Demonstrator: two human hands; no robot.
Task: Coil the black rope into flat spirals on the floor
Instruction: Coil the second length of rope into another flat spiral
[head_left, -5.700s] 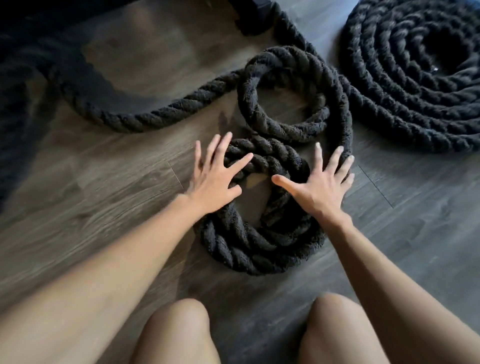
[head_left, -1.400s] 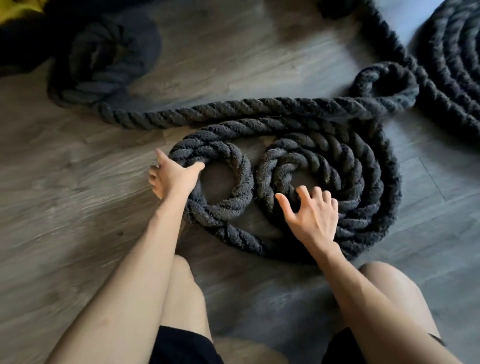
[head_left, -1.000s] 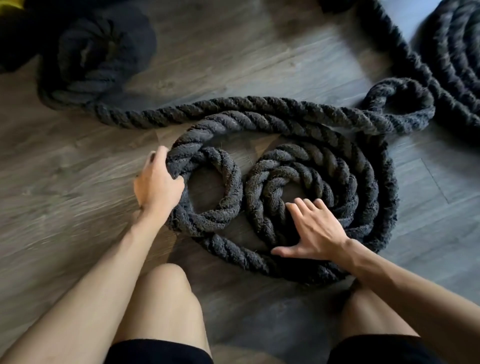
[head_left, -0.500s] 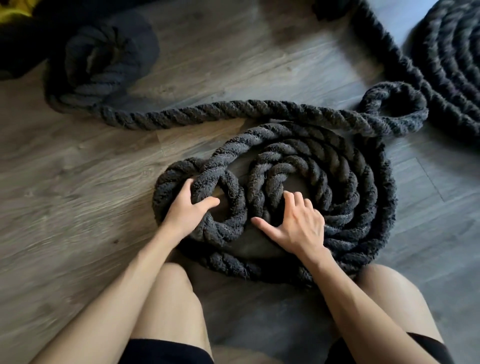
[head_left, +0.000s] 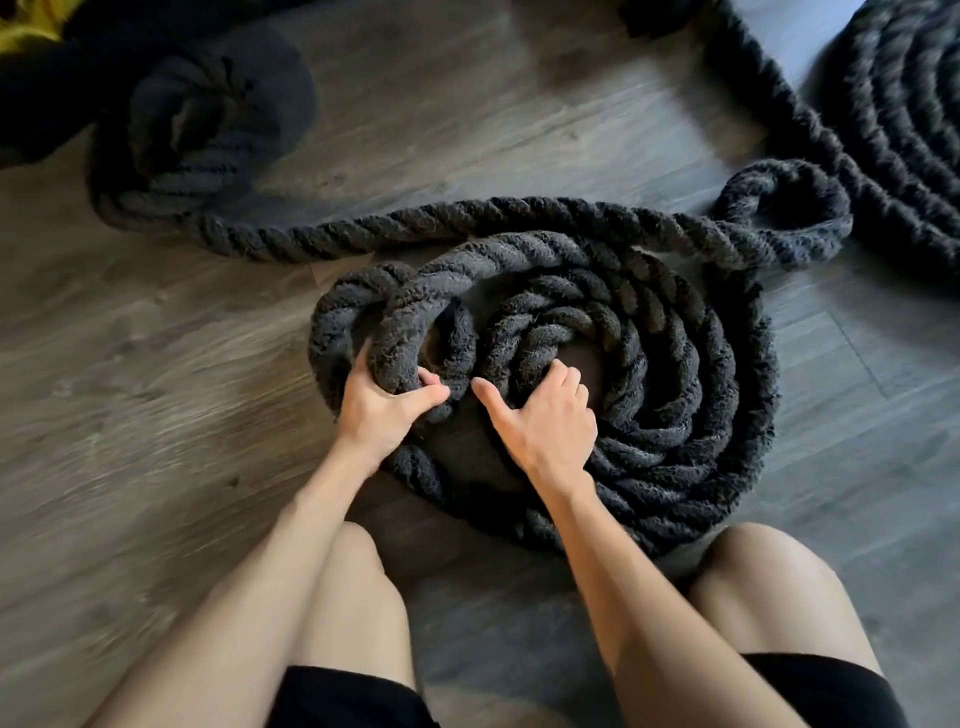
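So the person is kneeling on the wood floor (head_left: 156, 415), both bare arms stretched forward. Left hand (head_left: 382, 408) has its fingers and thumb curled round a small raised loop of the black rope (head_left: 675, 395), gripping it from below, thumb pointing toward the other hand. Right hand (head_left: 545, 421) sits just beside it, fingers bent down into the centre of the spiral and hooked over the innermost turn, thumb sticking out free toward the left hand. The two thumbs are nearly touching.

The spiral lies flat directly ahead of and to the right of the right hand, several turns packed touching each other. Its near edge runs right up against the person's right knee (head_left: 769, 582). Beyond the hands a long straight run of the rope crosses the floor and ends in a small loop past the spiral's far right side, close to a second big coil (head_left: 904, 130). Far beyond the left hand is a loose heap of rope (head_left: 197, 130).

Bare floor opens out wide to the left of the left hand.
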